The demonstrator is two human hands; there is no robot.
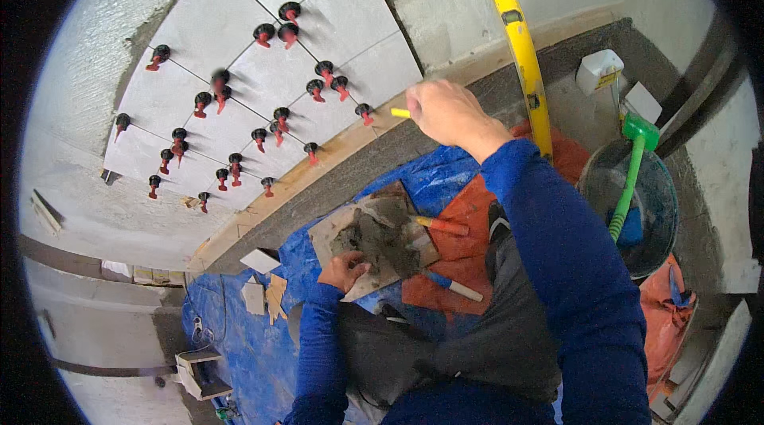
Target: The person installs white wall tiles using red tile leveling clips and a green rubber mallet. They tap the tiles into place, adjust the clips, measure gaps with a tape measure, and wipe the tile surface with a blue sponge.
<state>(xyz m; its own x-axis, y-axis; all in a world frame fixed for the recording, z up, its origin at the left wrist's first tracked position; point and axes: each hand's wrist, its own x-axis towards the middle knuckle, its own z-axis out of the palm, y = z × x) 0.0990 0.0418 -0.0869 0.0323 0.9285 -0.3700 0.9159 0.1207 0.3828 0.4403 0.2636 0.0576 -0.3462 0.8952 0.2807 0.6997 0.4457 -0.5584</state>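
Observation:
My right hand (454,115) is raised beside the lower right corner of the tiled wall, closed around a yellow stick-like piece (401,113). Most of that piece is hidden in the fist, so its kind cannot be made out. White wall tiles (318,43) carry several black tile levelling clips with red grips (316,89) along their joints. Lower down, my left hand (344,270) rests at the edge of a board (328,232) heaped with grey mortar (374,238). Its fingers are loosely bent and apart, with nothing visible in them.
Tools with an orange handle (442,225) and a blue-white handle (454,286) lie at the board. A yellow spirit level (525,67) leans on the wall. At right stands a dark bucket (667,218) with a green-handled mallet (634,162). Blue sheeting (255,353) covers the floor.

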